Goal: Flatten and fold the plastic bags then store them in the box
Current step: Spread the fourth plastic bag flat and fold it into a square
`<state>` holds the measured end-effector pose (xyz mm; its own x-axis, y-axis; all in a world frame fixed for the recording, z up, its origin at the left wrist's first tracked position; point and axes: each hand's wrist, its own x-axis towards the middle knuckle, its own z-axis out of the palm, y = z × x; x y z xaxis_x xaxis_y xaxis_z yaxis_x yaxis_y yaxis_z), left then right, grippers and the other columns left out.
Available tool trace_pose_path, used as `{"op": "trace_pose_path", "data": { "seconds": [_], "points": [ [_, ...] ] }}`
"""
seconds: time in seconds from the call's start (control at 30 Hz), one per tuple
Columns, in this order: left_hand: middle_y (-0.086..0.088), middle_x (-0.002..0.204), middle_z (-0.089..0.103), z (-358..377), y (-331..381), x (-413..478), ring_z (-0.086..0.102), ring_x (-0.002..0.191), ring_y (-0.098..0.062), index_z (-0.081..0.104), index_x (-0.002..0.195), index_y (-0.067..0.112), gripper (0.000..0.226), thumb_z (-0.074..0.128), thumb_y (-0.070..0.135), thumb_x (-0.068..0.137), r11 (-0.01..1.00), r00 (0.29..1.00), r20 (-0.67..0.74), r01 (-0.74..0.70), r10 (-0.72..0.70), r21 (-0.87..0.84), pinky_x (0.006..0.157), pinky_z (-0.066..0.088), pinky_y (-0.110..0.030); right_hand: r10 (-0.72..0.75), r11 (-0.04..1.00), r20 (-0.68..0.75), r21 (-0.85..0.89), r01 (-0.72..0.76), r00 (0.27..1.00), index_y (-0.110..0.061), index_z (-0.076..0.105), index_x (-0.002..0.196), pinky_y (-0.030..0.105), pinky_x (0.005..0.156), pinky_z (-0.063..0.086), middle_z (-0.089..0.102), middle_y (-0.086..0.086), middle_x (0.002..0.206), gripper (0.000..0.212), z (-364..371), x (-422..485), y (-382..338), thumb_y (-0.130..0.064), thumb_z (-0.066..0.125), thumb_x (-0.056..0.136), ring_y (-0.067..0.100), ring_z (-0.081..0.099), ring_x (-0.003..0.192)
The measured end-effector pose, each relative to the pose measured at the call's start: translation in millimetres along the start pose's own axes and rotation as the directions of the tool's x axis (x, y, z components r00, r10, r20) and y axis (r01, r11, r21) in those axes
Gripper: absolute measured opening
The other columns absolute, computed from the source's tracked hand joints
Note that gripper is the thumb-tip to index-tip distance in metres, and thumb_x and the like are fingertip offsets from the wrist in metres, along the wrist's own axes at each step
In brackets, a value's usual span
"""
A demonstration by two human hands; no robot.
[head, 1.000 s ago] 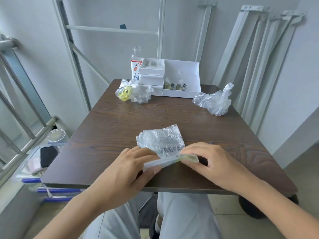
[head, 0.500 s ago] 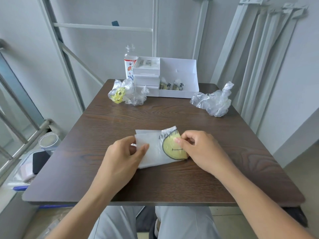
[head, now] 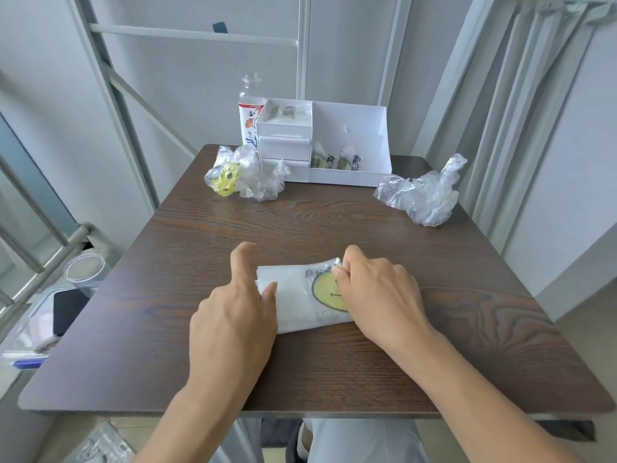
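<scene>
A folded white plastic bag (head: pixel 297 302) with a yellow smiley print lies flat on the brown table (head: pixel 334 225), near its front. My left hand (head: pixel 233 315) rests on the bag's left end, thumb on the plastic and index finger stretched forward. My right hand (head: pixel 377 295) covers the right end, its curled fingers pinching the bag's upper right corner. The white box (head: pixel 350 118) stands at the table's far edge, with small folded bags in its front compartment. One crumpled bag (head: pixel 253 178) with a yellow print lies left of the box, and a crumpled clear bag (head: pixel 420 195) lies to its right.
A clear bottle (head: pixel 248 108) stands behind the box's left side. Off the table's left edge, lower down, are a clear round container (head: pixel 85 269) and a dark phone (head: pixel 68 309). Metal rails lean against the wall at right.
The bag went from a loose sheet held at the table's front edge to a flat folded strip. My left index finger has straightened forward, and my right hand has shifted onto the right end.
</scene>
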<state>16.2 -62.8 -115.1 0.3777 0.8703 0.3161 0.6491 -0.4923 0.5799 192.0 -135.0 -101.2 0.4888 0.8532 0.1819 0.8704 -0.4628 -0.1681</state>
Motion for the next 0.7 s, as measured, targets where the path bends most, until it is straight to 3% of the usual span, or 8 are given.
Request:
{"op": "trace_pose_path", "data": {
  "seconds": [0.13, 0.27, 0.4, 0.57, 0.63, 0.7],
  "points": [
    [0.002, 0.072, 0.064, 1.5, 3.8, 1.9, 0.051, 0.065, -0.027, 0.026, 0.137, 0.030, 0.042, 0.049, 0.042, 0.104, 0.990, 1.000, 0.029, 0.005, -0.010, 0.139, 0.063, 0.038, -0.038, -0.024, 1.000, -0.053, 0.015, 0.024, 0.998, -0.024, 0.038, 0.104, 0.041, 0.059, 0.048, 0.064, -0.002, 0.073, 0.013, 2.8, -2.9, 0.7, -0.034, 0.036, 0.112, 0.027, 0.058, 0.063],
    [0.004, 0.076, 0.064, 0.5, 6.5, 2.3, 0.043, 0.064, -0.025, 0.028, 0.129, 0.027, 0.030, 0.045, 0.039, 0.107, 0.974, 0.997, 0.061, 0.028, -0.042, 0.223, 0.064, 0.035, -0.037, -0.042, 0.999, -0.095, -0.032, 0.039, 0.995, -0.027, 0.031, 0.104, 0.036, 0.049, 0.031, 0.053, -0.006, 0.064, 0.012, 8.0, -4.7, 1.1, -0.019, 0.036, 0.112, 0.021, 0.046, 0.051],
    [0.005, 0.065, 0.057, 1.0, 2.2, 1.6, 0.047, 0.058, -0.024, 0.032, 0.118, 0.027, 0.019, 0.046, 0.025, 0.105, 0.970, 0.998, 0.061, -0.007, -0.008, 0.241, 0.057, 0.035, -0.037, -0.063, 0.998, -0.089, -0.031, 0.061, 0.994, -0.028, 0.035, 0.102, 0.037, 0.054, 0.035, 0.063, -0.005, 0.077, 0.014, 9.4, -6.8, 0.4, -0.017, 0.035, 0.111, 0.027, 0.056, 0.063],
    [0.006, 0.058, 0.044, 5.4, -0.7, 0.5, 0.032, 0.047, -0.014, 0.041, 0.106, 0.024, 0.014, 0.051, 0.017, 0.100, 0.938, 0.999, 0.033, -0.050, 0.042, 0.342, 0.045, 0.021, -0.032, -0.069, 0.996, -0.087, -0.070, 0.063, 0.994, -0.023, 0.040, 0.111, 0.036, 0.057, 0.034, 0.064, -0.004, 0.092, 0.013, 11.1, -8.4, -4.2, -0.011, 0.035, 0.107, 0.027, 0.065, 0.081],
    [0.007, 0.066, 0.047, 7.7, -2.1, 1.1, 0.040, 0.055, -0.018, 0.046, 0.097, 0.021, 0.020, 0.060, 0.007, 0.092, 0.930, 0.991, 0.026, -0.130, 0.128, 0.344, 0.045, 0.022, -0.030, -0.075, 0.993, -0.093, -0.098, 0.066, 0.993, -0.021, 0.043, 0.111, 0.034, 0.056, 0.032, 0.057, -0.003, 0.100, 0.017, 12.0, -9.0, -5.4, -0.007, 0.039, 0.102, 0.023, 0.057, 0.090],
    [0.002, 0.083, 0.052, 10.1, -3.7, 3.1, 0.050, 0.073, -0.024, 0.057, 0.094, 0.018, 0.028, 0.069, -0.003, 0.080, 0.903, 0.954, 0.045, -0.294, 0.295, 0.314, 0.051, 0.035, -0.032, -0.138, 0.978, -0.146, -0.175, 0.111, 0.980, -0.018, 0.051, 0.105, 0.033, 0.058, 0.037, 0.052, 0.001, 0.103, 0.026, 14.7, -5.9, -4.2, 0.003, 0.046, 0.091, 0.024, 0.051, 0.095]
  ]
}}
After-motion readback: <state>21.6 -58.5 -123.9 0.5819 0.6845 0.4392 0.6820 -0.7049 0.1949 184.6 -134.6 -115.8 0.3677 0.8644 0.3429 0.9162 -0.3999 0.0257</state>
